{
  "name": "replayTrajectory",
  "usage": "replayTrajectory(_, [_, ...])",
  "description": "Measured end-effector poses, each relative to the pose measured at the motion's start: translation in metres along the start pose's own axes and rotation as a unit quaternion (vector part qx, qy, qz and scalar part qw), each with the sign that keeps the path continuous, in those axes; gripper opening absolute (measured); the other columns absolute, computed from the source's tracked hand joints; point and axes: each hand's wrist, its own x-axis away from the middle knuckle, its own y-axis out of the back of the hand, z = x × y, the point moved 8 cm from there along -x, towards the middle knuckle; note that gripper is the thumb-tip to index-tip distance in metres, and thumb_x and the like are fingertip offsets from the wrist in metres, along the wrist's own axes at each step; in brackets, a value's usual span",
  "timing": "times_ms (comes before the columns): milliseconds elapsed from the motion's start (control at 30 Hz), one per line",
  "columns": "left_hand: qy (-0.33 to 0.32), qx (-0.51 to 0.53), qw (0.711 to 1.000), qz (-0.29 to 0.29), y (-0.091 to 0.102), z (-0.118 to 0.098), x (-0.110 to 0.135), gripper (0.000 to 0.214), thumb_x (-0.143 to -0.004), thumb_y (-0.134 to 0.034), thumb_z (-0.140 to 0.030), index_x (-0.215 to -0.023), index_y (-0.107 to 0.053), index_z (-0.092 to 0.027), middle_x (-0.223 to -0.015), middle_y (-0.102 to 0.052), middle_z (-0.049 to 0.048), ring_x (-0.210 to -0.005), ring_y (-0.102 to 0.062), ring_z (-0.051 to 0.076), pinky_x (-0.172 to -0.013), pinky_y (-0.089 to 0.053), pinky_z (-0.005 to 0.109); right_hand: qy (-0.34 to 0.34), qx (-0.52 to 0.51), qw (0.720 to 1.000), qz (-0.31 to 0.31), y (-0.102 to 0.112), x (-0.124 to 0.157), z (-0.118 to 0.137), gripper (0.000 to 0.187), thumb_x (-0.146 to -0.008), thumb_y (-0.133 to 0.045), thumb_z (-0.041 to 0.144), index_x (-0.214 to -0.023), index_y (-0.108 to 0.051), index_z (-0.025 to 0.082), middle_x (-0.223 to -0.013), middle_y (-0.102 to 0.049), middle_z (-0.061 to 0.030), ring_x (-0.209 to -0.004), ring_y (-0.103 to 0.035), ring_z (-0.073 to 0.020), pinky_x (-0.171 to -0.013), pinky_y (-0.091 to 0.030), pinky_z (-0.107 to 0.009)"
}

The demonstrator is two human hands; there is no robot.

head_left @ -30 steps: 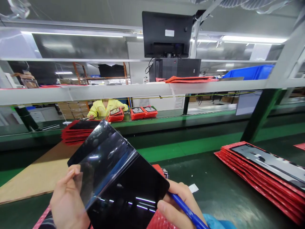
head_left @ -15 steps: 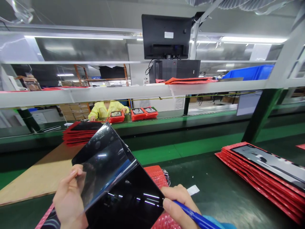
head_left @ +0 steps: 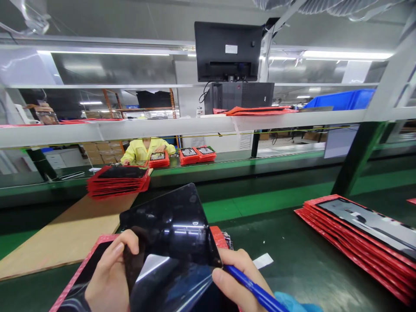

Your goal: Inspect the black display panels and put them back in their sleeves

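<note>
A black glossy screen panel (head_left: 169, 221) is held tilted in front of me. A clear protective film (head_left: 175, 277) lies loosely over its lower part, with a bright curled fold. My left hand (head_left: 110, 273) is closed at the panel's left side, pinching the film; its exact grip is partly hidden. My right hand (head_left: 238, 277) grips the panel's right corner between thumb and fingers and also holds a blue pen (head_left: 253, 288). Below the panel lie a red bubble-wrap sleeve (head_left: 217, 237) and, at left, another dark panel on a pink-red sleeve (head_left: 91, 264).
Stacked red sleeves with grey-backed panels (head_left: 357, 242) stand at right. Another red stack (head_left: 117, 184) sits beyond a wooden board (head_left: 61, 236). A white scrap (head_left: 263, 261) lies on the green bench. A shelf beam (head_left: 169, 125) crosses ahead; a person in yellow (head_left: 139, 151) works beyond.
The panel has swung lower and to the right, its upper face now uncovered. The film's fold has shifted down toward me. My left hand has moved right; the right hand keeps panel and pen.
</note>
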Motion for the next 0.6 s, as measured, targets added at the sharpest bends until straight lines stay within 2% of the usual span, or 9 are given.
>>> replayTrajectory(133, [-0.016, 0.009, 0.999, 0.027, 0.002, 0.002, 0.000, 0.023, -0.058, -0.062, -0.038, -0.047, -0.054, -0.020, -0.055, -0.049, 0.0014, -0.058, -0.047, 0.017, -0.052, -0.037, 0.029, 0.049, 0.008, 0.997, 0.063, -0.010, -0.010, 0.016, 0.028, -0.077, -0.070, 0.040, -0.097, -0.075, 0.022, -0.075, -0.070, -0.0001, -0.086, -0.067, -0.0238, -0.083, -0.054, -0.029])
replayTrajectory(200, [-0.039, -0.003, 0.999, 0.020, 0.004, -0.001, -0.002, 0.023, -0.054, -0.063, -0.036, -0.043, -0.053, -0.020, -0.052, -0.048, 0.0009, -0.056, -0.046, 0.016, -0.051, -0.035, 0.028, 0.055, 0.006, 0.997, 0.057, -0.007, -0.014, 0.018, 0.026, -0.080, -0.067, 0.037, -0.099, -0.074, 0.022, -0.071, -0.070, 0.0008, -0.085, -0.068, -0.0239, -0.078, -0.056, -0.029])
replayTrajectory(333, [-0.059, -0.028, 0.998, -0.007, 0.006, -0.003, -0.003, 0.020, -0.049, -0.063, -0.032, -0.038, -0.052, -0.021, -0.050, -0.051, -0.0001, -0.052, -0.045, 0.014, -0.049, -0.033, 0.027, 0.063, 0.006, 0.997, 0.040, -0.002, -0.014, 0.012, 0.026, -0.091, -0.050, 0.028, -0.101, -0.073, 0.023, -0.072, -0.072, 0.0001, -0.075, -0.071, -0.0229, -0.067, -0.060, -0.030])
replayTrajectory(467, [-0.096, -0.044, 0.994, -0.026, 0.007, -0.011, 0.000, 0.018, -0.047, -0.061, -0.031, -0.035, -0.052, -0.021, -0.046, -0.050, -0.0004, -0.050, -0.044, 0.014, -0.048, -0.033, 0.027, 0.090, 0.011, 0.995, 0.030, -0.006, -0.013, 0.010, 0.028, -0.087, -0.059, 0.021, -0.113, -0.068, 0.026, -0.087, -0.076, -0.0010, -0.086, -0.073, -0.0227, -0.074, -0.061, -0.030])
replayTrajectory(600, [-0.129, -0.037, 0.991, -0.025, 0.008, -0.017, 0.003, 0.016, -0.048, -0.060, -0.028, -0.035, -0.052, -0.021, -0.042, -0.049, -0.0013, -0.046, -0.044, 0.013, -0.045, -0.032, 0.027, 0.197, 0.063, 0.978, 0.008, -0.006, -0.010, 0.020, 0.054, -0.085, -0.064, 0.023, -0.136, -0.048, 0.032, -0.121, -0.068, -0.0037, -0.111, -0.065, -0.0221, -0.091, -0.055, -0.036])
